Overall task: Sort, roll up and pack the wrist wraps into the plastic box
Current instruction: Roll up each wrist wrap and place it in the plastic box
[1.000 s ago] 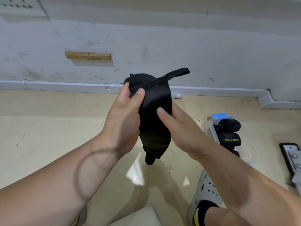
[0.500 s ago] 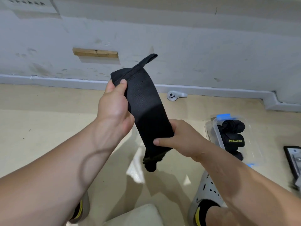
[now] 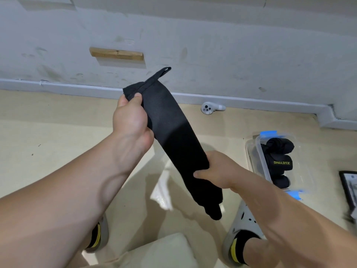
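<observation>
You've got one black wrist wrap (image 3: 173,140) stretched out in mid-air between both hands. It runs diagonally from upper left to lower right, well above the floor (image 3: 58,132). Your left hand (image 3: 131,120) pinches the top corner, thumb pressed on the front of the cloth and fingers curled behind it. Your right hand (image 3: 218,171) grips it lower down, thumb across the front, the other fingers hidden round the back.

The wrap itself is a long flat band of matte woven fabric, pretty smooth. A narrow thumb loop (image 3: 163,71) pokes up off the top edge, and a stubby thicker tail hangs free below your right hand.

The plastic box (image 3: 260,157) sits on the floor off to your right. It's clear-walled, with blue clips (image 3: 268,133) on it. Inside are rolled wraps (image 3: 278,163), chunky black cylinders, one with yellow XUEYING lettering.

The floor is pale beige and glossy enough to throw glare. The wall (image 3: 231,45) is grey-white and scuffed, with a short wooden strip (image 3: 116,54) stuck on it and a pale baseboard (image 3: 77,87) along the bottom. A white controller (image 3: 209,108) lies right by the baseboard. You're in grey perforated clogs (image 3: 243,225). There's something dark-framed (image 3: 347,186) cut off at the right edge, can't tell what.
</observation>
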